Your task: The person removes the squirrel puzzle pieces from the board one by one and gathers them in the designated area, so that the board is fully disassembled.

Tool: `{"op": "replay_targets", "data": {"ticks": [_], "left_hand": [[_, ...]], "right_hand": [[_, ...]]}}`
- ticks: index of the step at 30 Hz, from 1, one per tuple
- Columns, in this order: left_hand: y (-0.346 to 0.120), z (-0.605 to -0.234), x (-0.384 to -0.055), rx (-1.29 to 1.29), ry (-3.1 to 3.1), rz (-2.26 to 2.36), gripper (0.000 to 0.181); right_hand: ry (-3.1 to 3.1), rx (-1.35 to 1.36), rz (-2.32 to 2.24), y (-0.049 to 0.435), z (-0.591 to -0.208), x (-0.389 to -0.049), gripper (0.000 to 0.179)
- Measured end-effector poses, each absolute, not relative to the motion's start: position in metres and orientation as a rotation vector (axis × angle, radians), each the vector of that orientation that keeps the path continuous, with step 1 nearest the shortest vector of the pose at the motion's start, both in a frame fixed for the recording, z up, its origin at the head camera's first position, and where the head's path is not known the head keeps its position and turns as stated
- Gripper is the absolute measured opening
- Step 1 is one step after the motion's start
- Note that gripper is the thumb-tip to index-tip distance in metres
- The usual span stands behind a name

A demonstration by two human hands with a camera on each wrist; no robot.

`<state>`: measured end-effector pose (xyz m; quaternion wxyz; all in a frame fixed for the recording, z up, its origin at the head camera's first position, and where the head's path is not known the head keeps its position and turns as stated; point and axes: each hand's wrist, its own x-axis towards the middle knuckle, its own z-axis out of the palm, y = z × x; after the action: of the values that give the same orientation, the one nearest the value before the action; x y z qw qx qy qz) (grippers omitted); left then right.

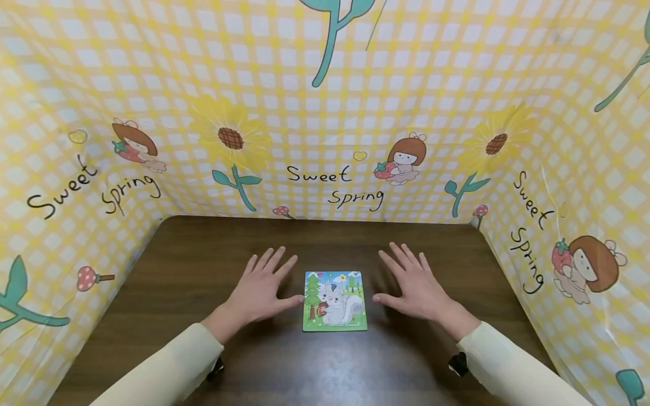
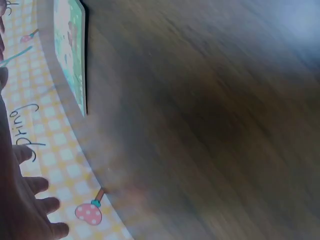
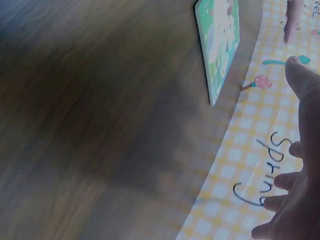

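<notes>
A small square jigsaw puzzle with a white squirrel among green trees lies flat on the dark wooden table. To its left, my left hand has its fingers spread, the thumb tip right at the puzzle's left edge. On the other side my right hand is spread too, its thumb pointing at the puzzle across a small gap. Both hands hold nothing. Part of the puzzle shows at the top of the left wrist view, and its corner appears in the right wrist view.
A yellow checked cloth with flowers and lettering rises behind the table and along both sides. Dark wrist devices show at the sleeves' undersides.
</notes>
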<state>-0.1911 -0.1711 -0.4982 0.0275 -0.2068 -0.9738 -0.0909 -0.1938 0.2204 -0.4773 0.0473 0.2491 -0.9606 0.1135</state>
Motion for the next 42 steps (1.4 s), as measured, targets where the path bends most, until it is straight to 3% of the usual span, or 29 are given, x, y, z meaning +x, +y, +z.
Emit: {"op": "replay_targets", "data": {"ticks": [23,42], "left_hand": [[-0.127,-0.503,-0.235,-0.686,-3.188,-0.581,0.073],[-0.121,-0.51,-0.234,-0.696,-3.27,-0.725,0.055]], "right_hand": [[-2.944,1.112,0.421,0.152,-0.507,-0.185,0.086],[-3.0,1.188,0.46,0.136,-0.533,-0.173,0.075]]}}
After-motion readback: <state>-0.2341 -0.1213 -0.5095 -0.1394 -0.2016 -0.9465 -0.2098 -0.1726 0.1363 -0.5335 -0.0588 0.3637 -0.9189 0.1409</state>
